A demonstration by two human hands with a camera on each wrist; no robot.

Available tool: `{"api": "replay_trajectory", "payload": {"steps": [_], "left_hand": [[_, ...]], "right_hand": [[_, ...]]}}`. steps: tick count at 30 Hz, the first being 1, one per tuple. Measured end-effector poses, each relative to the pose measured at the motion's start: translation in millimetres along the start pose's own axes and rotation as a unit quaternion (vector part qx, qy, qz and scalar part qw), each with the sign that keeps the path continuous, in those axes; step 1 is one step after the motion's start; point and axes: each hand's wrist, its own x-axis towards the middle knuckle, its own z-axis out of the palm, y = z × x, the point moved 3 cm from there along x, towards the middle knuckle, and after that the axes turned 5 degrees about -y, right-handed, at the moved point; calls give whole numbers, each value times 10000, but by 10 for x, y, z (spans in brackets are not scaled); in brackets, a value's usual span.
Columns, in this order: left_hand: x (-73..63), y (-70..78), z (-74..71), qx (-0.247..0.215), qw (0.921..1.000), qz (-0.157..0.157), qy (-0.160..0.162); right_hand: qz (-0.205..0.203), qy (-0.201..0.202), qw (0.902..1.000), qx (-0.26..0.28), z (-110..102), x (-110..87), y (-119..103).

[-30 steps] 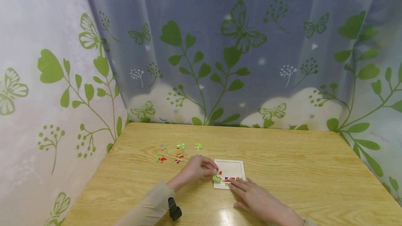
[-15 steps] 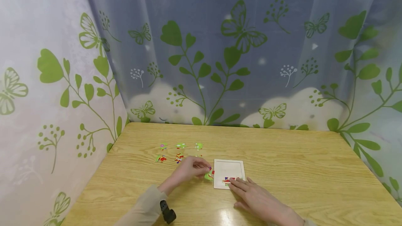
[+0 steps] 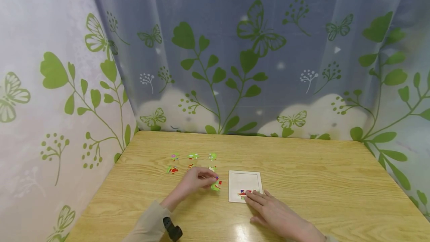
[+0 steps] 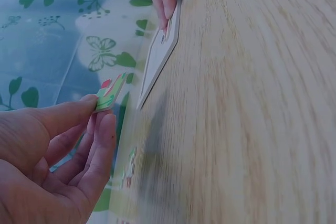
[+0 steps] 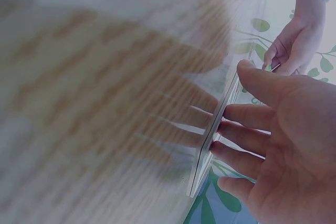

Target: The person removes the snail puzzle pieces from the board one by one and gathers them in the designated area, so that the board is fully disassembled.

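My left hand (image 3: pixel 195 180) pinches a green and red jigsaw puzzle piece (image 4: pixel 109 94) between thumb and fingertips, raised over the table left of the white puzzle tray (image 3: pixel 243 180). Inside the tray, along its near edge, lies a red, blue and green puzzle piece (image 3: pixel 242 193). My right hand (image 3: pixel 275 212) reaches over the tray's near right corner, its straight fingers resting on the pieces there and covering part of them. In the right wrist view those fingertips meet the tray (image 5: pixel 210 135) edge-on.
Several loose puzzle pieces lie in two rows at the back left of the wooden table (image 3: pixel 319 174), among them a red and green piece (image 3: pixel 173 170) and a green piece (image 3: pixel 212 156). My left forearm partly crosses the table in front. A printed curtain (image 3: pixel 215 66) stands behind.
My left hand has drawn back leftward from the tray, carrying the green and red puzzle piece off its left edge. My right hand has stayed in place.
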Motion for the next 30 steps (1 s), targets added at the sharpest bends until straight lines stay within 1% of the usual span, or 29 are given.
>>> {"api": "replay_trajectory", "payload": {"steps": [3, 7, 14, 19, 28, 30], "left_hand": [[-32, -24, -29, 34, 9999, -105, 89], [-75, -38, -71, 129, 9997, -88, 171], [-125, -97, -149, -67, 9995, -196, 237], [-171, -137, -196, -36, 9994, -160, 290], [-272, -210, -315, -108, 9983, -374, 429], [-289, -226, -347, -106, 9982, -381, 460]], "right_hand": [[-6, 12, 10000, 10, -6, 0, -5], [-35, 30, 10000, -5, -3, -2, -7], [-78, 57, 10000, -2, -2, -5, -3], [-28, 32, 10000, 22, 2, -7, 4], [-1, -51, 10000, 76, 2, -1, 3], [3, -75, 9999, 108, 0, 2, 3]]}}
